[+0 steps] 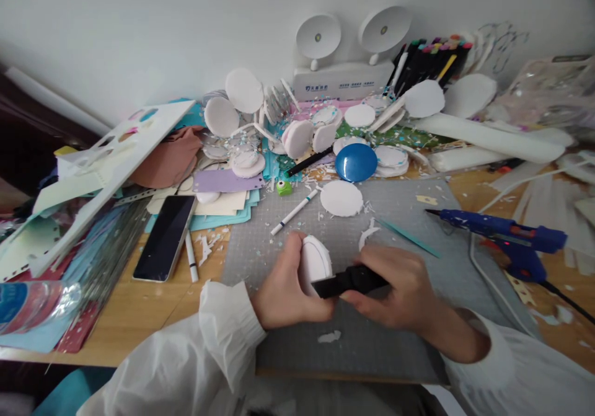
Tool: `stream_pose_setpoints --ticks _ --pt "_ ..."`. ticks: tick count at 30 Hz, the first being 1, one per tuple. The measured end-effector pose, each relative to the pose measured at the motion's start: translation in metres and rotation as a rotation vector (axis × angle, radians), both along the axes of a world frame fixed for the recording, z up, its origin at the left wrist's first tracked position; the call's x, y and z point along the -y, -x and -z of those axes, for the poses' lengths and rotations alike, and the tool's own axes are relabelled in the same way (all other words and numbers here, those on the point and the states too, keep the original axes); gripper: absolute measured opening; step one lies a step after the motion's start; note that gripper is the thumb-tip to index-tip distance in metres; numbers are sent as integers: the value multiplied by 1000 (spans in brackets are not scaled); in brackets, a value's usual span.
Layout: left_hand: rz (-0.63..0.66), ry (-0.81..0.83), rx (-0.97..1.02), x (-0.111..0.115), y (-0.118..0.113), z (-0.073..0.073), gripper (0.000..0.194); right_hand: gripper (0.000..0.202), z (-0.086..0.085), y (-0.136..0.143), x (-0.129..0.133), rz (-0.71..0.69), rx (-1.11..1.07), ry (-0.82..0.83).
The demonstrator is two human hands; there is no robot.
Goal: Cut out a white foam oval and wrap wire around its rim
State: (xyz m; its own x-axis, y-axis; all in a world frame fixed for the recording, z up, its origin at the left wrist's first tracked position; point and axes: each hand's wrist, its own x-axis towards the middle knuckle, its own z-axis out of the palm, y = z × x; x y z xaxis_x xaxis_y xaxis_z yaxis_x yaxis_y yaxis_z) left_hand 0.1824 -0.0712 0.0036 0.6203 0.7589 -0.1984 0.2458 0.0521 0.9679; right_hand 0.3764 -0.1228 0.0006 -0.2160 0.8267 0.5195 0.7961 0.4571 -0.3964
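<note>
Above the grey cutting mat [279, 348], my left hand [290, 289] grips a white round foam piece [316, 260], tilted, with a line drawn on its face. My right hand [395, 286] is closed around a black craft knife [356, 279], whose dark blade lies against the piece's lower edge. Beyond my hands, another white disc [341, 198] lies flat on the mat, with a blue domed disc [356, 162] just behind it. A white marker [294, 211] rests to the left of that disc. Curled white offcuts [368, 234] are near my right hand.
To the left are a phone [165, 237], a second marker [191, 256] and a plastic bottle [39, 304]. A blue glue gun [511, 233] with its cord lies at right. Many white discs, a two-headed lamp [344, 81] and black pens [430, 62] crowd the back.
</note>
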Motion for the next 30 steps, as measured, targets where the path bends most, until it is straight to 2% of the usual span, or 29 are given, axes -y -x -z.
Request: stream_pose_setpoints --ticks 4,12,17,24,30 --pt "-4 22 -16 0 -1 1 55 41 -1 1 0 -18 6 6" --pt "41 -42 37 2 1 5 52 43 1 -1 0 -22 18 12" --pt "49 -14 -1 3 4 -2 52 43 5 -8 -3 11 -3 -1" --pt "64 -46 -6 0 2 -11 55 42 3 -7 -3 -52 -28 25" --pt "93 -66 -30 -3 5 -15 54 41 1 -8 -4 -54 -17 18"
